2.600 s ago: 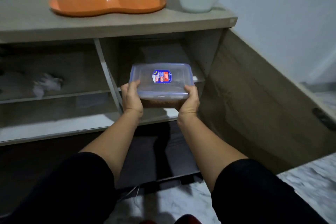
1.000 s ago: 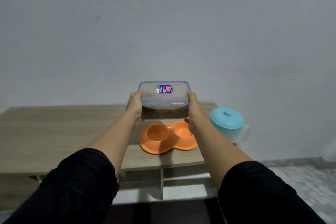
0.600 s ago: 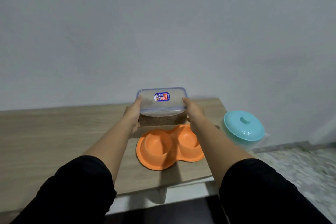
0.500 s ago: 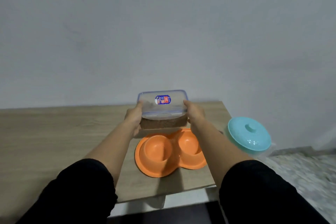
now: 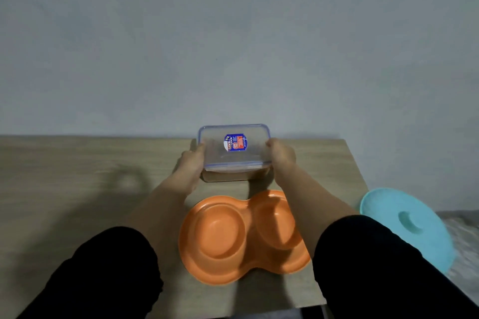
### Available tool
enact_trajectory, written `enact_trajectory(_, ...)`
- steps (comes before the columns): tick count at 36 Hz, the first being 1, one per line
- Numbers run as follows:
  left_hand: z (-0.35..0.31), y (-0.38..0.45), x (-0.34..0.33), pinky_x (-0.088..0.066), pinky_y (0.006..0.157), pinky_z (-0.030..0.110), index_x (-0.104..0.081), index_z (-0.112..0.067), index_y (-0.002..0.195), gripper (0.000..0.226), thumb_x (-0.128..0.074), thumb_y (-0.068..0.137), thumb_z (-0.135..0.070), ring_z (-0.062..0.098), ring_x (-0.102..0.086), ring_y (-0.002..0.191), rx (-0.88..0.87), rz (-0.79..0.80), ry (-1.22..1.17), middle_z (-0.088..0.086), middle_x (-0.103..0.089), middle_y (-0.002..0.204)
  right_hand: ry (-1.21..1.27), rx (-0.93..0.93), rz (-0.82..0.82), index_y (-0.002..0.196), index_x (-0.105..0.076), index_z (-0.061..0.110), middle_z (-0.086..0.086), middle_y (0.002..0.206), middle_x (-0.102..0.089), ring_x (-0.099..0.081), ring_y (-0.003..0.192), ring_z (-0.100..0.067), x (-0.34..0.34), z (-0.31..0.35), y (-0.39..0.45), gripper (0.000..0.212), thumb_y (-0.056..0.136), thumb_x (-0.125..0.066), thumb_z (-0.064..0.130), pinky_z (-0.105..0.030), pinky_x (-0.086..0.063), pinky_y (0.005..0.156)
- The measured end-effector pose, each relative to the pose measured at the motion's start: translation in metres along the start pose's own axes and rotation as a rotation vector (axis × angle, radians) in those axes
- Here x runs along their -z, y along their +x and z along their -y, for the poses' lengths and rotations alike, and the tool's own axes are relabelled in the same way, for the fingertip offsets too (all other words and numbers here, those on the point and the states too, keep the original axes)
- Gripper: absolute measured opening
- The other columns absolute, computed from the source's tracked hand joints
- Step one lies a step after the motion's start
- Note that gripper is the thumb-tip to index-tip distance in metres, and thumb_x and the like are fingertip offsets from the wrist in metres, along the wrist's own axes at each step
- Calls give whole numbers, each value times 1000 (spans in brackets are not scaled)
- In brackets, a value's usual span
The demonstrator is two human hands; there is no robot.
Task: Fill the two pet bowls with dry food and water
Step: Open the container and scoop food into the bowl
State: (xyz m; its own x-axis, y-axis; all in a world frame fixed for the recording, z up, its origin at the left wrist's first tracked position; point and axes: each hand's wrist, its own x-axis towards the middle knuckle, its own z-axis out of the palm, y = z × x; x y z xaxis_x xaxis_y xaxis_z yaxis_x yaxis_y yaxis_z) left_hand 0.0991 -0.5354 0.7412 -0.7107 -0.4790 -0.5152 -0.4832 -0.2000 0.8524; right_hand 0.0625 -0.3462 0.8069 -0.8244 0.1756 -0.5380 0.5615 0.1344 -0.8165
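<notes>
A clear lidded plastic container (image 5: 234,163) with brown dry food inside and a blue sticker on its lid is at the back of the wooden cabinet top (image 5: 77,176). My left hand (image 5: 190,164) grips its left side and my right hand (image 5: 281,155) grips its right side. Whether it rests on the wood I cannot tell. In front of it sits the orange double pet bowl (image 5: 241,235), both wells empty. The water jug, seen by its turquoise lid (image 5: 407,225), stands at the right edge.
A plain grey wall rises just behind the cabinet top. The cabinet's right edge runs close to the jug, with marbled floor (image 5: 461,230) beyond it. The wood to the left of the bowl carries only a shadow.
I rose from the open cabinet shelf with the container in both hands. Over the last second it went down and away from me, behind the orange bowl, as my view tilted downward.
</notes>
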Motion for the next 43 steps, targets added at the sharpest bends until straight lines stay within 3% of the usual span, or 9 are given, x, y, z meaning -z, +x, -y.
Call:
enact_trajectory(4,-7,4,-3,-51,95,54,-66,-13,98,63,-51,60,-61,27,-66,103,13,-30,76,8,-70,109,-30,-18,-9,106,-59,7,-13,105,-61,-57,93,-27,-1,-1,13,36,89,-49,37,-36,-48,80)
enact_trajectory(8,-33,-10,-14,-49,97,47,-60,-6,120,76,-42,71,-61,37,-60,108,-17,-217,263,17,-63,120,-320,64,-54,116,-57,2,-22,127,-57,-53,119,-36,-5,7,26,57,100,-21,44,-40,-42,101)
enact_trajectory(11,-42,-11,-24,-38,103,38,-51,1,131,70,-28,96,-56,39,-49,125,-66,-245,507,24,-52,134,-534,146,-49,114,-49,13,-22,133,-52,-49,124,-34,-7,7,32,43,104,-14,35,-38,-39,100)
enact_trajectory(16,-35,6,-27,-35,105,37,-47,3,134,73,-21,99,-56,38,-46,129,-80,-214,613,25,-48,139,-536,163,-45,145,-29,9,-22,137,-48,-47,127,-37,-9,4,46,47,105,-14,26,-40,-38,102)
enact_trajectory(25,-34,8,-27,-36,103,38,-47,5,130,68,-21,101,-50,39,-46,128,-141,-242,689,28,-50,136,-572,176,-232,125,-53,7,-17,126,-59,-55,115,-34,-17,-2,52,46,104,-19,32,-41,-43,91)
enact_trajectory(31,-38,6,-28,-37,100,46,-43,-4,125,42,-24,102,-35,43,-45,123,-336,-290,852,26,-47,131,-375,168,-354,130,-46,3,-20,134,-49,-46,124,-36,-18,0,39,53,99,-32,44,-40,-39,99)
enact_trajectory(36,-57,13,-20,-38,98,47,-49,-5,125,36,-32,100,-25,37,-44,124,-566,-118,1127,20,-46,130,-198,49,-530,132,-40,8,-18,138,-38,-37,130,-34,-19,-8,4,51,93,-50,39,-40,-36,103)
enact_trajectory(40,-74,25,-27,-41,94,41,-55,2,119,49,-25,103,-33,41,-51,116,-630,99,1192,27,-56,126,188,-239,-383,130,-36,5,-20,135,-42,-48,120,-41,-31,-13,-23,64,79,-64,32,-43,-45,100)
enact_trajectory(43,-85,23,-45,-40,96,39,-56,0,125,57,-17,104,-37,39,-51,118,-641,222,1310,25,-56,128,414,-338,-208,125,-44,6,-19,123,-55,-59,103,-39,-39,-13,-32,60,74,-68,25,-48,-55,72)
